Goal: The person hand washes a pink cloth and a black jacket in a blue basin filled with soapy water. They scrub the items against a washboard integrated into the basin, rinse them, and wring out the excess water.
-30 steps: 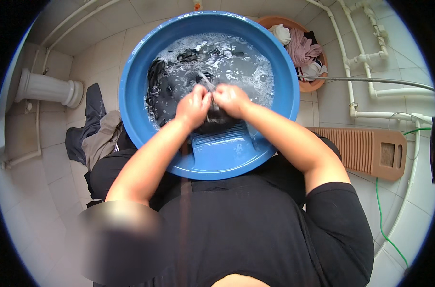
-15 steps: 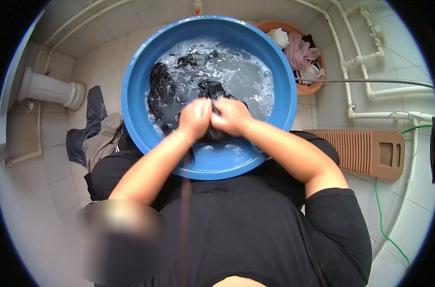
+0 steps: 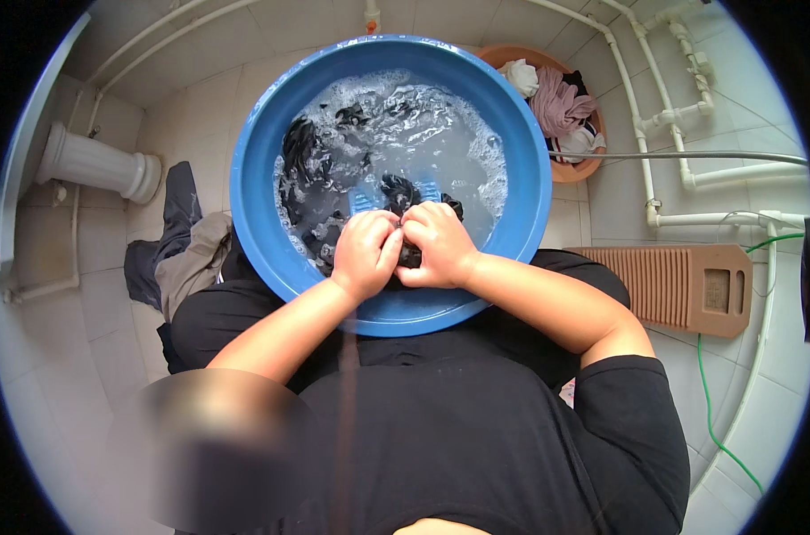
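Note:
Between my knees is a large round blue tub (image 3: 531, 192) of cloudy, sudsy water (image 3: 440, 147). Near its close side, my left hand (image 3: 366, 254) and my right hand (image 3: 439, 247) meet, both closed on a bunched wet black cloth (image 3: 399, 190). Part of the cloth sticks out past my fingers; the rest is hidden beneath them, so the kind of garment cannot be told. More dark wet cloth (image 3: 300, 147) floats along the tub's left side. Light-blue ridged patches (image 3: 429, 191) show in the water beside my fingers.
A brown washboard (image 3: 650, 281) lies at the right. Behind the tub at right, an orange basin (image 3: 599, 159) holds pink, white and dark clothes. Grey and dark clothes (image 3: 189, 259) lie on the tiled floor at left, near a white pedestal (image 3: 97, 165). White pipes (image 3: 641, 134) line the wall.
Both hands have come down toward the tub's near side with the black cloth. They are less blurred now, and the light-blue ridged patches have come into sight.

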`<state>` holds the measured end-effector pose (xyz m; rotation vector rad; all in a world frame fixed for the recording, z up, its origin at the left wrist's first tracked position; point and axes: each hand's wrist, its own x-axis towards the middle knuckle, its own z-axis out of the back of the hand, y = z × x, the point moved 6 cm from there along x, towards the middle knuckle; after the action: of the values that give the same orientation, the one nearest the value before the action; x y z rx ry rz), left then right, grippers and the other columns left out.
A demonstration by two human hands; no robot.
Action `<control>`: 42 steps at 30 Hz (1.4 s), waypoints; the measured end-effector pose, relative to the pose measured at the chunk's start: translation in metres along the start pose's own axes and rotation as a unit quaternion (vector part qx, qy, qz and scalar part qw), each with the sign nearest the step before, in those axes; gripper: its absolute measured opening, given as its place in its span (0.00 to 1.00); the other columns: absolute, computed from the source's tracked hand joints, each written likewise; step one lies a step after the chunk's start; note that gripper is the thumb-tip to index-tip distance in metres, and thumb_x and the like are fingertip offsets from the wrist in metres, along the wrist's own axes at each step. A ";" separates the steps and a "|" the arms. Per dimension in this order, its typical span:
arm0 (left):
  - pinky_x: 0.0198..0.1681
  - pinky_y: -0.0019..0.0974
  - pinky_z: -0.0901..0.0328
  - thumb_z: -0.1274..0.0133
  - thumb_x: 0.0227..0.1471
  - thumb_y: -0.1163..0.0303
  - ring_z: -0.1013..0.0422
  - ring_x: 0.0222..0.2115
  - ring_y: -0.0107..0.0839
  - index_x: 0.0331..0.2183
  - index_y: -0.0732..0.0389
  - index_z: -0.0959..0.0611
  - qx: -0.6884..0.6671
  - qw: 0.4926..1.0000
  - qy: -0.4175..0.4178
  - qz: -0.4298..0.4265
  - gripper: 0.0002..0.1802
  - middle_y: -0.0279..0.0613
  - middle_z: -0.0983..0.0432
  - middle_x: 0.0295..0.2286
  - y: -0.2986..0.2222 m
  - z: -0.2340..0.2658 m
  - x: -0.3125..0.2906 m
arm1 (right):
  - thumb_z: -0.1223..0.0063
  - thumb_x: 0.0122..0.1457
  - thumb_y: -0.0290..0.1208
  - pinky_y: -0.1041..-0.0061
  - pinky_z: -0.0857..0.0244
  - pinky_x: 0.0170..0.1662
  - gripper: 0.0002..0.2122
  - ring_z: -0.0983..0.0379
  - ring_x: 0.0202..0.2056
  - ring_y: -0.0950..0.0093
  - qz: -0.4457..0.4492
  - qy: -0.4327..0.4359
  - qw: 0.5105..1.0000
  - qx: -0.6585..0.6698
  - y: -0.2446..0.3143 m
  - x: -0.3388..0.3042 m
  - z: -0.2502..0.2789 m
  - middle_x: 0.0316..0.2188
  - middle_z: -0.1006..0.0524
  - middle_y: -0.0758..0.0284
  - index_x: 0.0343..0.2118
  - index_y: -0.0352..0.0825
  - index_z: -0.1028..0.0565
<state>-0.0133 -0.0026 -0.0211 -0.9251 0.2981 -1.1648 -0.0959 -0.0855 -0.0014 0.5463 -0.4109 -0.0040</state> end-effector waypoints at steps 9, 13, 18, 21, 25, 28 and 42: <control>0.53 0.48 0.48 0.63 0.53 0.50 0.42 0.51 0.47 0.38 0.58 0.20 0.080 0.944 0.041 0.319 0.25 0.50 0.33 0.47 0.105 -0.013 0.057 | 0.51 0.41 0.54 0.68 0.43 0.52 0.30 0.38 0.51 0.57 -0.265 0.089 0.952 -0.127 -0.091 0.044 -0.040 0.49 0.34 0.50 0.43 0.33 0.28; 0.55 0.49 0.51 0.56 0.51 0.51 0.45 0.52 0.54 0.37 0.58 0.24 0.053 0.984 -0.033 0.169 0.21 0.59 0.44 0.52 0.045 -0.002 0.010 | 0.45 0.39 0.49 0.53 0.54 0.57 0.26 0.45 0.56 0.58 -0.269 0.205 0.933 0.120 -0.052 0.017 -0.026 0.55 0.41 0.55 0.40 0.36 0.28; 0.42 0.47 0.41 0.54 0.49 0.58 0.35 0.37 0.51 0.27 0.59 0.25 0.063 0.996 -0.003 0.069 0.14 0.49 0.29 0.34 0.012 -0.010 -0.001 | 0.45 0.36 0.46 0.61 0.38 0.41 0.22 0.32 0.38 0.59 -0.113 0.081 0.990 -0.021 -0.015 -0.007 -0.012 0.37 0.29 0.58 0.33 0.36 0.26; 0.36 0.49 0.38 0.62 0.52 0.55 0.33 0.34 0.54 0.24 0.61 0.25 0.055 0.985 -0.016 0.166 0.20 0.51 0.26 0.29 0.050 -0.010 0.036 | 0.52 0.42 0.52 0.64 0.34 0.38 0.24 0.29 0.33 0.55 -0.224 0.122 0.967 0.018 -0.058 0.022 -0.031 0.30 0.26 0.53 0.32 0.34 0.24; 0.47 0.49 0.43 0.65 0.53 0.48 0.36 0.45 0.50 0.33 0.59 0.22 0.081 0.954 0.009 0.289 0.25 0.50 0.30 0.42 0.082 -0.014 0.056 | 0.52 0.41 0.56 0.55 0.46 0.51 0.27 0.39 0.51 0.56 -0.338 0.125 0.933 -0.018 -0.088 0.039 -0.030 0.49 0.34 0.53 0.39 0.40 0.25; 0.53 0.50 0.49 0.58 0.51 0.48 0.43 0.51 0.53 0.36 0.60 0.22 0.027 0.973 0.010 0.230 0.25 0.57 0.38 0.49 0.072 -0.008 0.033 | 0.47 0.37 0.59 0.39 0.65 0.56 0.32 0.59 0.60 0.48 -0.359 0.155 0.920 -0.038 -0.068 0.025 -0.022 0.61 0.52 0.55 0.45 0.45 0.28; 0.29 0.43 0.41 0.56 0.44 0.61 0.35 0.24 0.47 0.17 0.60 0.26 -0.068 0.997 0.019 -0.009 0.14 0.46 0.31 0.19 0.036 -0.017 0.029 | 0.48 0.35 0.44 0.69 0.43 0.27 0.10 0.31 0.24 0.68 -0.075 0.048 0.996 0.031 -0.046 0.020 -0.029 0.19 0.29 0.70 0.17 0.43 0.25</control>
<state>0.0106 -0.0332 -0.0513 -1.0269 0.4048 -1.1910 -0.0616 -0.1120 -0.0397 0.6347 -0.2757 -0.1102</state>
